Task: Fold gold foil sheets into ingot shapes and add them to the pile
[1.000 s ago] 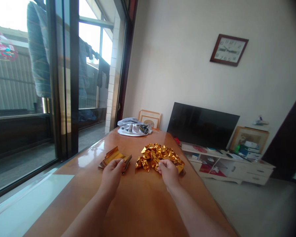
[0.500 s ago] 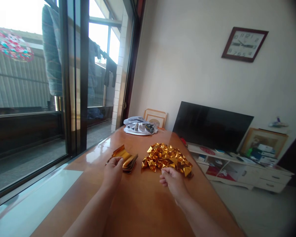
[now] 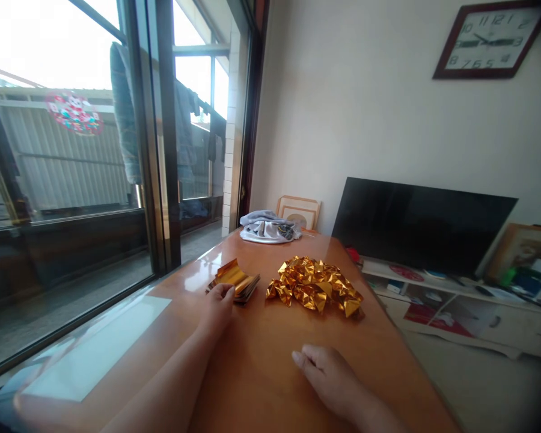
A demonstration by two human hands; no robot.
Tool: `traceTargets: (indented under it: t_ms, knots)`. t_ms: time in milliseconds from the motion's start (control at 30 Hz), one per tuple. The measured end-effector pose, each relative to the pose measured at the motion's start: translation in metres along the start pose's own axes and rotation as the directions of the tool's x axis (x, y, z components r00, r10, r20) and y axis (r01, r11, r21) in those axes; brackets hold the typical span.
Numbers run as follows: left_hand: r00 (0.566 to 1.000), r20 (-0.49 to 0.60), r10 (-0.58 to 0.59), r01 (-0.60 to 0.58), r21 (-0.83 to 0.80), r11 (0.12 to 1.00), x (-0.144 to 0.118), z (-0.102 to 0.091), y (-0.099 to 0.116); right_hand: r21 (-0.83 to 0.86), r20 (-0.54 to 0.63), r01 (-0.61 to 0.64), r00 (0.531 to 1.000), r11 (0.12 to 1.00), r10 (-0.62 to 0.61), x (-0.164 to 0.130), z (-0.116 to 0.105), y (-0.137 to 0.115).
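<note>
A stack of shiny gold foil sheets (image 3: 235, 280) lies on the wooden table (image 3: 270, 361). My left hand (image 3: 219, 305) touches its near edge with the fingertips. To the right sits a heap of folded gold foil pieces (image 3: 314, 285). My right hand (image 3: 329, 376) rests flat on the tabletop, well short of the heap, fingers loosely curled and holding nothing.
A bundled grey and white cloth (image 3: 267, 227) lies at the table's far end, with a framed picture (image 3: 298, 210) behind it. A glass sliding door (image 3: 94, 180) runs along the left. A dark television (image 3: 419, 222) on a low white cabinet (image 3: 460, 307) stands to the right.
My right hand has pulled back from the foil heap toward me and now lies on the table. My left hand stays at the foil stack. The view has shifted left.
</note>
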State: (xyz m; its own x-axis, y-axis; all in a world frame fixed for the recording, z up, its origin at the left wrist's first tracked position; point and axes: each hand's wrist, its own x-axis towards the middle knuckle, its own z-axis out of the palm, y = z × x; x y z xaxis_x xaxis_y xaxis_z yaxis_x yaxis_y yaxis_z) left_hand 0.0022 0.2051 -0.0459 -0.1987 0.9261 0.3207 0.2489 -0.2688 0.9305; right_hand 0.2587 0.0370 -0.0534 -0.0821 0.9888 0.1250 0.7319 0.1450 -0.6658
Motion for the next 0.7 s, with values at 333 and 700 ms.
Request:
traceTargets:
  t_ms: [333,700]
  knots:
    - [0.997,0.066,0.049,-0.059,0.164,0.985,-0.003,-0.001,0.016,-0.125,0.012,0.063,0.998,0.990,-0.062,-0.005,0.001,0.003]
    - [0.966,0.244,0.080,-0.182,0.431,0.884,0.023,-0.002,0.005,-0.162,0.013,0.039,0.999,0.986,-0.037,-0.005,-0.003,-0.005]
